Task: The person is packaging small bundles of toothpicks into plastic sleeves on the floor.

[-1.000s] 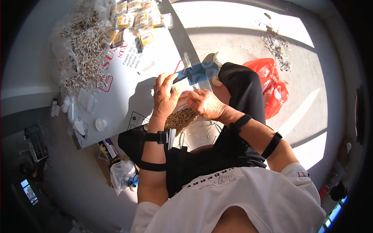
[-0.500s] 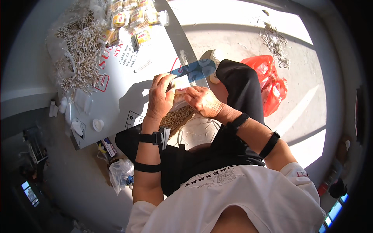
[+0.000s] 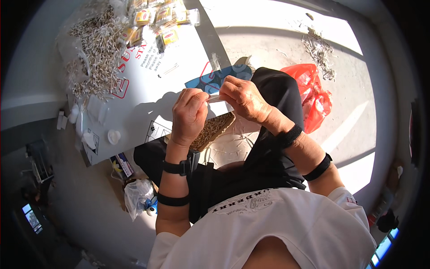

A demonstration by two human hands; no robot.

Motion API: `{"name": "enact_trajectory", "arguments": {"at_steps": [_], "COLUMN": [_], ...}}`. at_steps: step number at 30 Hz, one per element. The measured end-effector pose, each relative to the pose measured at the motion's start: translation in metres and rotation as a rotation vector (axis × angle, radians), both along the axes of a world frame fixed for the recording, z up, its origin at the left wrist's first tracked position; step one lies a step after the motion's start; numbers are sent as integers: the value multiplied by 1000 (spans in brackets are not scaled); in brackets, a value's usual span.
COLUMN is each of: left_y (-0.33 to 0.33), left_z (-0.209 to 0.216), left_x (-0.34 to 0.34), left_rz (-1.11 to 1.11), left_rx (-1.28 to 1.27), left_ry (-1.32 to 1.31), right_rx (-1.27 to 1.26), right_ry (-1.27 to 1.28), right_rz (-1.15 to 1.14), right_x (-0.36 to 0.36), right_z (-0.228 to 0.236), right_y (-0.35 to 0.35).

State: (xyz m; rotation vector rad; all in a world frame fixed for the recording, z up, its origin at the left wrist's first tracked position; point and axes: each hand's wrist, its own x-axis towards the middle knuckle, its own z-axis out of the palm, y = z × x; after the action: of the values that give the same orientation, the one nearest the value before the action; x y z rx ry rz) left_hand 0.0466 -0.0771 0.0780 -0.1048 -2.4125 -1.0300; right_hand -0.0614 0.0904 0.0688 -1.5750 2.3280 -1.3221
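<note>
Between my two hands, over the table's near right edge, is a small clear packet of cotton swabs (image 3: 214,97), seen almost edge-on so its face is hidden. My left hand (image 3: 190,115) is closed on one end, thumb and fingers pinched together. The other end is pinched by my right hand (image 3: 245,100). Just below them, a cardboard box (image 3: 230,124) holds many loose swabs (image 3: 210,133). Sheet-like blue translucent plastic (image 3: 197,84) lies behind the hands at the table edge.
A big heap of loose cotton swabs (image 3: 96,54) spills from a clear bag at the table's left. Filled packets with yellow labels (image 3: 169,36) lie at the back. A round white lid (image 3: 113,136) sits near the left corner. On the floor stands a red plastic bag (image 3: 313,103).
The packet has been lifted slightly and turned from face-up to nearly edge-on. My right hand has moved up and right, level with the left.
</note>
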Motion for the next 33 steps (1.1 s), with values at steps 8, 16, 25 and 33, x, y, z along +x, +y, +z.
{"name": "enact_trajectory", "arguments": {"at_steps": [8,16,25,33], "left_y": [-3,4,2,-4], "left_z": [-6,-18,-18,-22], "left_x": [-7,-5,-8,0], "left_rz": [6,45,3,-2], "left_rx": [-38,403,808,317], "left_ry": [17,-163,-422,-225], "right_rx": [-11,-1,10,-8], "right_ry": [62,-61,-203,-35], "right_rz": [14,-14,2,-15], "right_x": [-3,3,6,6], "right_z": [3,-2,0,-2], "right_y": [-2,0,-1,-2]}}
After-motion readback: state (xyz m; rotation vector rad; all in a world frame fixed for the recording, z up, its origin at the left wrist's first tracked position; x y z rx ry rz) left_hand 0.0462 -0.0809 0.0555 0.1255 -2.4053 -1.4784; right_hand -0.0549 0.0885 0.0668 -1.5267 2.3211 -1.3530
